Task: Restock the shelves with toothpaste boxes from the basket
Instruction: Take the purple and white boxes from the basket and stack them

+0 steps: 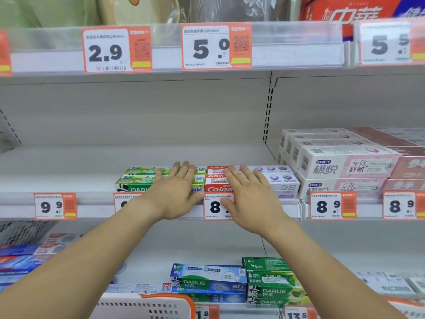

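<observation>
White store shelf (pixel 96 180), price tags along its lip. I see my left hand (pixel 174 189) flat on green Darlie boxes (pixel 135 180); right hand (pixel 249 196) flat on red Colgate boxes (pixel 216 180), fingers straight.

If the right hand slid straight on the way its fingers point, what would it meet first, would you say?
The right hand lies flat on the red-and-white Colgate toothpaste boxes. Beyond them the white metal shelf looks bare up to its pale back panel, probably met first; depth is unclear.
</observation>
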The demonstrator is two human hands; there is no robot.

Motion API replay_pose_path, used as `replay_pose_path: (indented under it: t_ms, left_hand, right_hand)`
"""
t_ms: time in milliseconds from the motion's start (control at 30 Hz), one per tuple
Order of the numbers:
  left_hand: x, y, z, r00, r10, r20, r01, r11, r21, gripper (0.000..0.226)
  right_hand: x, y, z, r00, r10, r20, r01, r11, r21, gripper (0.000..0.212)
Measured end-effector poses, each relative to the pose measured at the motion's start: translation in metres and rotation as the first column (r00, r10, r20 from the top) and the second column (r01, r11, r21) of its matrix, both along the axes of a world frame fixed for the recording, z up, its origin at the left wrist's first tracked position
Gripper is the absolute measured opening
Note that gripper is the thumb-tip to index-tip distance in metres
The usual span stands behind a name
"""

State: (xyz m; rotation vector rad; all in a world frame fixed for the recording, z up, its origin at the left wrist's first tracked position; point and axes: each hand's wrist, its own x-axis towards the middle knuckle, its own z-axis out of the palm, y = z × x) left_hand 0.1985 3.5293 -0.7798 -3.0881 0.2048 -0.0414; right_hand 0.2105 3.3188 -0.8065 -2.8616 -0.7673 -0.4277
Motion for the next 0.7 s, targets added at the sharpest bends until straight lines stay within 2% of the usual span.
replay_pose_path:
  t_ms: [100, 200, 267, 300, 367, 467, 533, 633, 700]
  left_hand:
    - [-0.012, 0.006, -0.003, 0.984, -0.055, 0.168, 0.076, 0.989, -0.126, 0.074]
    - [-0.041, 0.017, -0.006, 0.893, -0.098, 0.44, 0.219, 0.947, -0.234, 0.06]
    - [-0.067, 0.033, -0.012, 0.854, -0.07, 0.516, 0.261, 0.915, -0.307, 0.041]
    - [-0.081, 0.043, -0.018, 0.867, -0.033, 0.498, 0.239, 0.903, -0.357, 0.033]
    - [-0.108, 0.065, -0.034, 0.938, 0.042, 0.344, 0.121, 0.891, -0.438, 0.023]
    - [-0.145, 0.105, -0.076, 0.993, 0.115, -0.035, -0.119, 0.896, -0.428, 0.017]
    - [-0.173, 0.134, -0.115, 0.954, 0.184, -0.239, -0.265, 0.889, -0.373, 0.014]
    - [-0.223, 0.171, -0.17, 0.868, 0.269, -0.417, -0.422, 0.841, -0.337, 0.016]
    - [-0.256, 0.19, -0.197, 0.779, 0.354, -0.518, -0.524, 0.821, -0.226, 0.033]
  right_hand:
    - [-0.002, 0.003, 0.002, 0.999, 0.035, 0.013, -0.036, 0.998, 0.048, 0.073]
    - [-0.017, 0.022, 0.006, 0.967, 0.187, 0.174, -0.231, 0.93, 0.285, 0.053]
    - [-0.03, 0.044, 0.006, 0.932, 0.281, 0.23, -0.352, 0.854, 0.384, 0.038]
    - [-0.039, 0.057, 0.004, 0.923, 0.341, 0.181, -0.385, 0.835, 0.393, 0.034]
    - [-0.052, 0.083, -0.007, 0.889, 0.452, -0.072, -0.406, 0.852, 0.33, 0.031]
    - [-0.066, 0.127, -0.04, 0.721, 0.487, -0.492, -0.495, 0.86, 0.126, 0.035]
    - [-0.076, 0.157, -0.066, 0.628, 0.452, -0.633, -0.538, 0.841, 0.068, 0.038]
    - [-0.09, 0.2, -0.096, 0.543, 0.389, -0.744, -0.585, 0.811, -0.003, 0.044]
    - [-0.099, 0.227, -0.114, 0.482, 0.364, -0.797, -0.611, 0.792, -0.009, 0.047]
